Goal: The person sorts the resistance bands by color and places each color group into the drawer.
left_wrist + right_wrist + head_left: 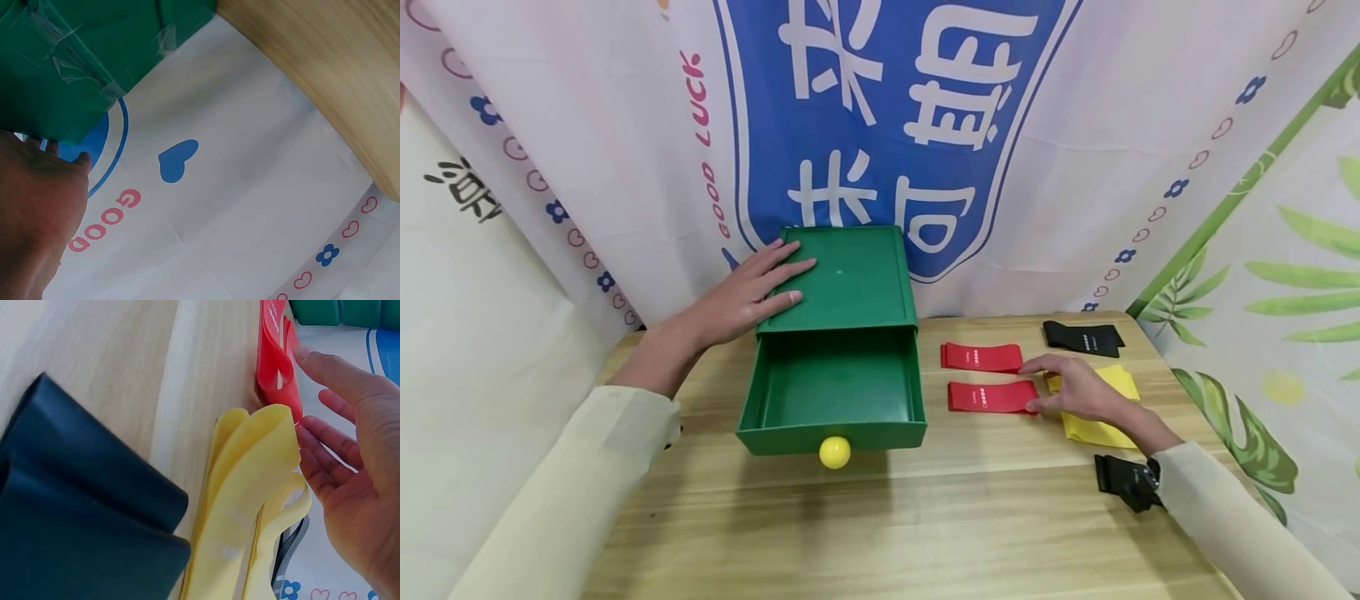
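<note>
Evidently, the relation that counted was between the right hand [1078,389] and the nearer red band [992,397], the one closer to the worktop's [985,533] front edge. That band lay left of the hand, its long axis running left to right, roughly parallel to the back edge, so its right end was the part next to the fingertips. The farther red band [981,357] lay just behind it, turned much the same way. The right thumb and fingers were apart, arched about those right ends; whether any tip touched the bands could not be told.

The left hand [741,296] was well apart from them, its fingers spread on the left part of the green box [850,279], clamped on nothing. This box stood toward the back edge, its drawer [880,437] pulled out toward the front, left of both red bands.

Yellow bands [1097,433] lay partly hidden beneath the right hand, toward the right edge; a black band [1078,337] lay near the back right corner, and another black band [1115,477] beside the right sleeve [1247,517].
</note>
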Available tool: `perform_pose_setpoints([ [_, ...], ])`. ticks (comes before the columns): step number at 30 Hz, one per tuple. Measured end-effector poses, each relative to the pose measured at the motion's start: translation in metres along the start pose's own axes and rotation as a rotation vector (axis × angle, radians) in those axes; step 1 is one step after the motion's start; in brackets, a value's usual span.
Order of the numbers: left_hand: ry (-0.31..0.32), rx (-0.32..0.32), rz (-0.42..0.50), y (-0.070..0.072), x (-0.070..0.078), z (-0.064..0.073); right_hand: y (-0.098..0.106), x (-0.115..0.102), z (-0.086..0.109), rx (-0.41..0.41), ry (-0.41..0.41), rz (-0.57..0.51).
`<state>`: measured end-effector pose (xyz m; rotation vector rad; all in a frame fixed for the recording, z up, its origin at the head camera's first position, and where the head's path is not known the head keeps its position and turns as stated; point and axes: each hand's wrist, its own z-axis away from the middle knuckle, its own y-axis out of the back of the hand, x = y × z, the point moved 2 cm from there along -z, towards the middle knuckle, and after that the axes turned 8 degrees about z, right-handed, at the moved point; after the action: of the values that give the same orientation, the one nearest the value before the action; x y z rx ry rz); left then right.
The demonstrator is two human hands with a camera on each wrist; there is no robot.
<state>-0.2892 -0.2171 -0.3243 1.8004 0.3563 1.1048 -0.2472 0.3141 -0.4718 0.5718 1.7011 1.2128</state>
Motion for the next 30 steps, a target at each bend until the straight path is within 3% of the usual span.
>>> perform_pose_setpoints([
  [23,-0.005,0.005,0.009,-0.0012,-0.0004,0.0001,-0.0084,0.0066,0.0062,-0.012,-0.002,0.051],
  [30,-0.001,0.006,0.019,-0.0009,0.0,-0.0005,-0.003,0.0023,0.0055,0.014,0.016,0.01],
])
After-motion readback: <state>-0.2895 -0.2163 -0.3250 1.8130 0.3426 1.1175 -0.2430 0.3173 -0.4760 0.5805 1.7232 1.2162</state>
